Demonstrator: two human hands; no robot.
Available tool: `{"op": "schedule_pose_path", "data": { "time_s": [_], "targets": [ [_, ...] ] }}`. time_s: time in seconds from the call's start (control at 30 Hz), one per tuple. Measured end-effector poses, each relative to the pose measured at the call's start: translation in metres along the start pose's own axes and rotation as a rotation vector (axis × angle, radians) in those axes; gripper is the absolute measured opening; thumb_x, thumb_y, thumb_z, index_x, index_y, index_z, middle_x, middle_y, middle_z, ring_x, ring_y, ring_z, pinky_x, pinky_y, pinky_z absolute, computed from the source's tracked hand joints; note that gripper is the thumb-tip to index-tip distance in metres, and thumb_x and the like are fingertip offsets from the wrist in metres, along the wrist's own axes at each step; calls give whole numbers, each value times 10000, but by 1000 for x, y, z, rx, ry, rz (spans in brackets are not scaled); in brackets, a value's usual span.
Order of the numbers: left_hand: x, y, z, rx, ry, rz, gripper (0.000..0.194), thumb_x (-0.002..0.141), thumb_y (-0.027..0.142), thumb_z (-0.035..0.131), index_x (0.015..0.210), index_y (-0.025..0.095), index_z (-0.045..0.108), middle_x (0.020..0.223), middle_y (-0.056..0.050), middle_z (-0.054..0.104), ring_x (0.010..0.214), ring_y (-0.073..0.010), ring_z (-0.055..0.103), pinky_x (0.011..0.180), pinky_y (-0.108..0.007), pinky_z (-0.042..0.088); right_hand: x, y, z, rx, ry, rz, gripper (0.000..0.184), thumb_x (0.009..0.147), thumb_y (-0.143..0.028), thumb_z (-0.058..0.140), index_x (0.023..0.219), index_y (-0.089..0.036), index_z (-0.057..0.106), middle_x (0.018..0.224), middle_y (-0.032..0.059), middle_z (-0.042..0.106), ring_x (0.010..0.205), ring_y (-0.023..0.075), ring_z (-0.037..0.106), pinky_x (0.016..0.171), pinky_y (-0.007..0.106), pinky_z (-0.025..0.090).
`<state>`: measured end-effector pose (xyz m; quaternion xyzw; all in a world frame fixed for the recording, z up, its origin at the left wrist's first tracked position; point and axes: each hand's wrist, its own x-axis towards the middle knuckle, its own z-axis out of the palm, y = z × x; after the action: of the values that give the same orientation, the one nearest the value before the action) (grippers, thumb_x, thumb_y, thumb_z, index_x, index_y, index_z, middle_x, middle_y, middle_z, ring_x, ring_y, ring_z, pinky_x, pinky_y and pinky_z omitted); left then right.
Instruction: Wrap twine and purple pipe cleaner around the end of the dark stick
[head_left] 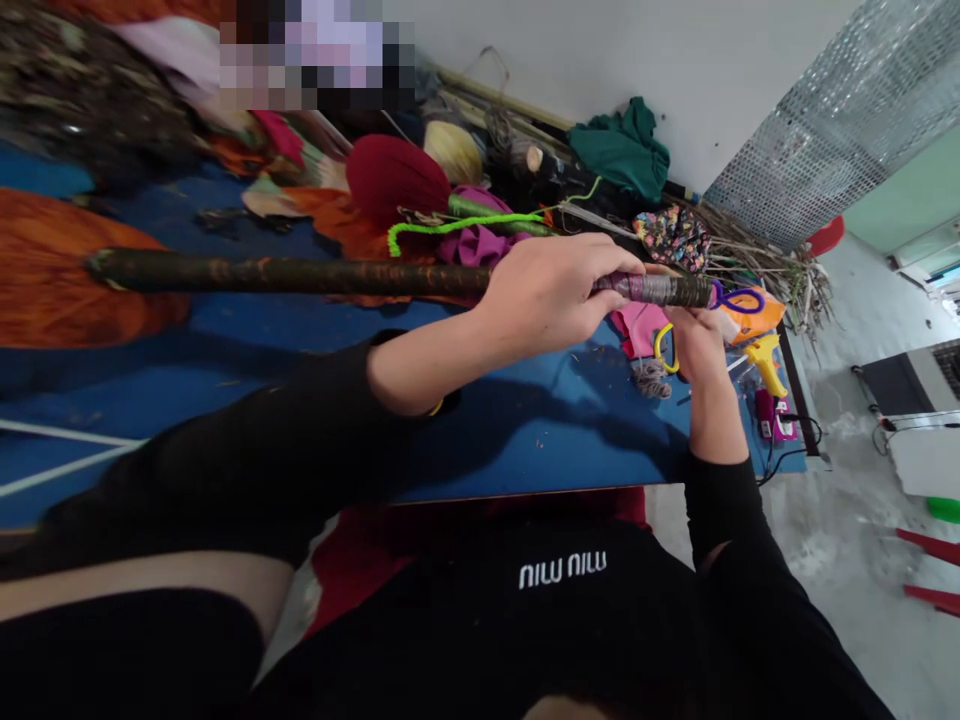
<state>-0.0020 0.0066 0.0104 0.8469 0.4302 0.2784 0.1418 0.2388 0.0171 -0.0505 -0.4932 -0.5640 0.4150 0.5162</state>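
Note:
A long dark stick (315, 274) lies level across the view above the table. Near its right part my left hand (551, 295) is closed round it, thumb and fingers at a grey and purple wrapped band (637, 287). My right hand (699, 345) is closed at the stick's right end, from below; its fingertips are partly hidden. A purple fuzzy wire loop (741, 299) sticks out past that end. At the other end, the stick meets a gathered orange cloth (67, 285). Close to my right hand are a yellow ring (664, 350), pink cloth (637, 328) and grey yarn (651, 380).
On the blue table (480, 430) are a yellow glue gun (766, 365), a magenta box (775, 417) with black cables, a green fuzzy wire (465, 222) and a dark red cloth bundle (397, 180). Behind lie green cloth (626, 150) and dry twigs (757, 250). A blurred-out person is at the top.

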Motion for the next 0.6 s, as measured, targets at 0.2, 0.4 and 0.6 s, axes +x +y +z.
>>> {"op": "schedule_pose_path", "data": {
  "time_s": [0.2,0.4,0.6],
  "targets": [
    [2,-5,6,-15,46,33,414,1019,298,576,1383,280,773,1283,-64,812,1146,-268,756,889,-355,554,-26,-2,34,8,-121,-108,499,846,-740,800,890,-247,731,740,-26,720,651,144,687,733,330,643],
    [5,-10,10,-28,81,61,411,1024,309,565,1372,255,777,1253,-78,819,1153,-275,758,885,-357,559,-43,-14,28,-398,120,-560,453,1038,-638,624,812,-264,747,791,11,665,757,173,677,780,382,647],
    [6,-16,29,7,82,76,405,1004,276,562,1336,245,793,1224,-85,818,1082,-276,777,813,-353,567,-38,-10,40,-61,-30,-680,471,1082,-604,531,777,-287,700,730,2,629,745,196,703,864,481,671]
  ]
}}
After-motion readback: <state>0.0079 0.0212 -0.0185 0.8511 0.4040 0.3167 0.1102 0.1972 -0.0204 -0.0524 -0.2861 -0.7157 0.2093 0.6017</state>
